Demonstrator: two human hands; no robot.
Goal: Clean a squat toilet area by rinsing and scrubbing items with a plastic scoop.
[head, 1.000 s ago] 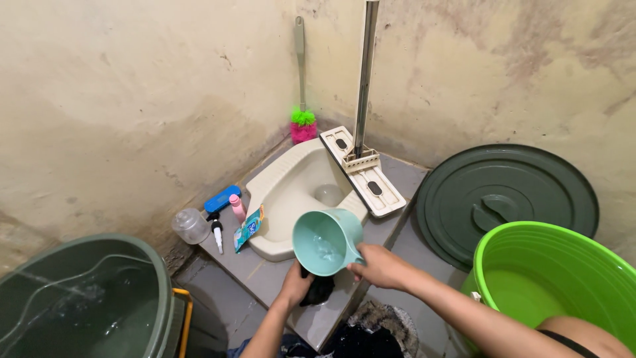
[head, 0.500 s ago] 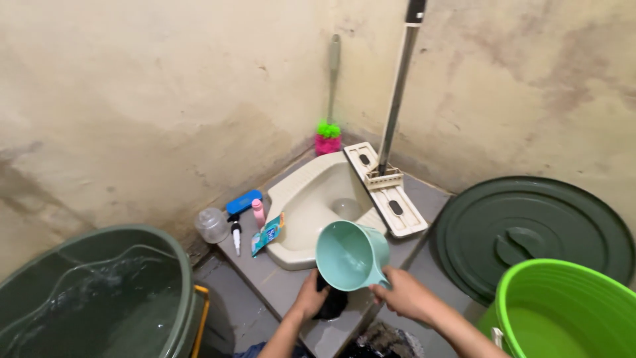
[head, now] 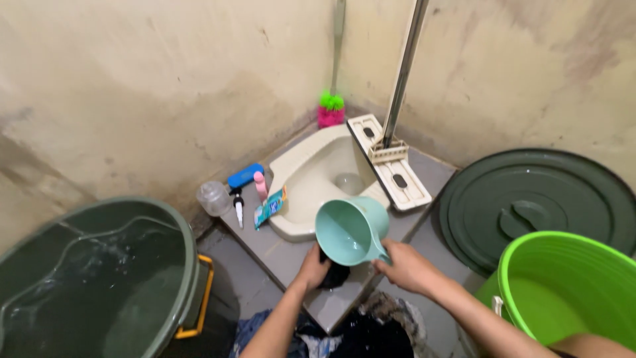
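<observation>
My right hand grips the handle of a pale teal water dipper, tilted with its mouth facing me and a little water inside. Just below it my left hand presses on a dark wet cloth lying on the grey raised step in front of the cream squat toilet. More dark wet laundry is piled on the floor between my arms.
A dark green bin of water stands at left, a bright green bucket at right, with a dark green round lid behind it. Bottles and a tube sit beside the toilet. A mop and pink-green brush lean in the corner.
The view has shifted, so everything sits lower and further right. The dipper has tipped and swung a little over the cloth; both hands stay where they were on it.
</observation>
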